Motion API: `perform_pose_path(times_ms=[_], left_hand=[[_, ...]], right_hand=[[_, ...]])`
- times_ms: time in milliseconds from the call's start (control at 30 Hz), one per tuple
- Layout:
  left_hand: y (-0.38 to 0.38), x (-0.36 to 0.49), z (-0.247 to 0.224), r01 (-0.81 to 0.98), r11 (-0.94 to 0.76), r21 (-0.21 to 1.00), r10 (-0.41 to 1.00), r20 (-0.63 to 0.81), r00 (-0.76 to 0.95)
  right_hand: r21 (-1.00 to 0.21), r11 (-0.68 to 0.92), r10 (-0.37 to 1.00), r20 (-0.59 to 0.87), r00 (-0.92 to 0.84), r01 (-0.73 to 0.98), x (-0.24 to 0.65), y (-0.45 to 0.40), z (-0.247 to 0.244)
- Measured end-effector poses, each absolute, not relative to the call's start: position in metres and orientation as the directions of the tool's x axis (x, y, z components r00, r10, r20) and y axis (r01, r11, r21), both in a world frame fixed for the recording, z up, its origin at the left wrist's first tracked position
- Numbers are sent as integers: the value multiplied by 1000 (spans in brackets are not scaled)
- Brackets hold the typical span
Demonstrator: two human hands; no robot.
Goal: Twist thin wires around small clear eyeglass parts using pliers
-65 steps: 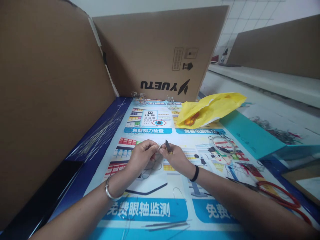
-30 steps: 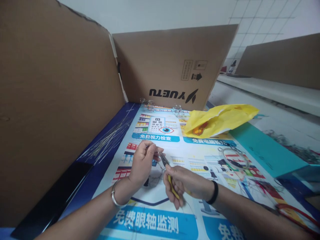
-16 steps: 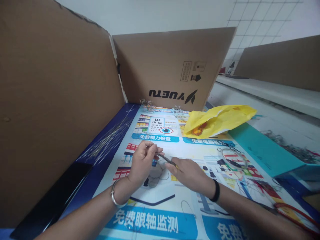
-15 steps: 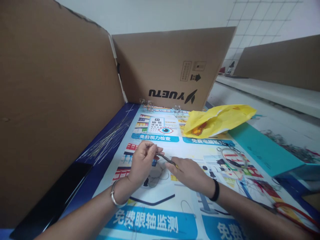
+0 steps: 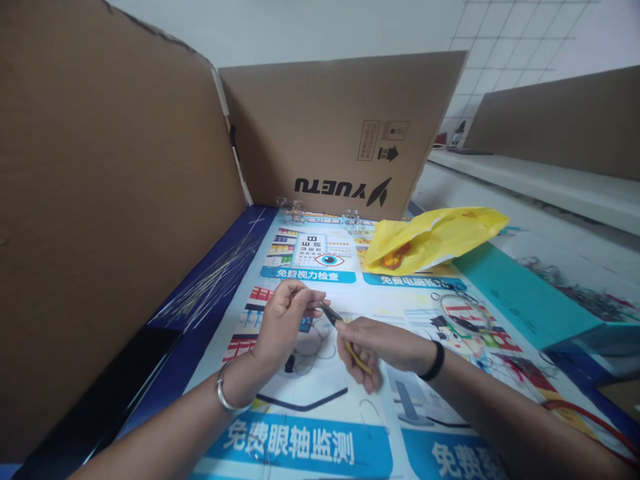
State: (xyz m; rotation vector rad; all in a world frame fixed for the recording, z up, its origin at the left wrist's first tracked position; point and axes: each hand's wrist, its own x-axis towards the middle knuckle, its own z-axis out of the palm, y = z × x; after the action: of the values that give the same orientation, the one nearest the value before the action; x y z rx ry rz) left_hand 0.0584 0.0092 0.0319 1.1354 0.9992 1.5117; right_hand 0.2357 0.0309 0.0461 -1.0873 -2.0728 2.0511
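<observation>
My left hand [image 5: 286, 319], with a silver bangle at the wrist, is raised over the printed sheet [image 5: 300, 293]. Its thumb and fingertips are pinched together on something too small to make out. My right hand [image 5: 367, 343], wearing a black wristband, is wrapped round pliers [image 5: 358, 359] with yellow handles. The dark jaws of the pliers point up and left and end at the left fingertips. Thin bent wires lie on the sheet near both forearms.
Long thin wires [image 5: 210, 280] lie at the left beside a black flat object [image 5: 135, 373]. A yellow bag [image 5: 440, 237] and a teal box [image 5: 530, 300] stand right. Cardboard panels [image 5: 330, 127] rise behind and left. A clear ring-shaped coil [image 5: 465, 313] lies right.
My right hand has turned, and its lower fingers now show below the pliers. The pliers have tilted more steeply, with more of the yellow handle visible. My left hand has hardly moved.
</observation>
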Motion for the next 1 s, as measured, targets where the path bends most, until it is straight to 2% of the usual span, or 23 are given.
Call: perform_pose_path(times_ms=[67,133,200,300,400,667,833,1000], left_hand=[[8,59,34,-289,-173,942,984,156,-81],[7,60,36,-322,-165,932,986,145,-85],[4,61,38,-326,-167,931,985,145,-92],[1,63,40,-325,-174,929,984,153,-90],[-2,64,41,-322,-181,929,983,161,-90],[-1,63,39,-273,-236,933,970,211,-118],[-1,62,39,-244,-261,934,964,240,-110],[3,60,39,-207,-217,954,974,198,-108]], right_hand=[[-884,-348,306,-421,-854,311,235,28,43],[-830,-508,202,-373,-905,229,233,26,34],[-772,-614,140,-309,-941,162,229,23,24],[-715,-693,82,-210,-974,96,224,20,14],[-691,-720,76,-167,-983,62,222,18,13],[-714,-698,135,-212,-968,59,222,19,9],[-753,-658,238,-210,-948,2,219,14,13],[-805,-592,358,-219,-908,-39,215,10,16]])
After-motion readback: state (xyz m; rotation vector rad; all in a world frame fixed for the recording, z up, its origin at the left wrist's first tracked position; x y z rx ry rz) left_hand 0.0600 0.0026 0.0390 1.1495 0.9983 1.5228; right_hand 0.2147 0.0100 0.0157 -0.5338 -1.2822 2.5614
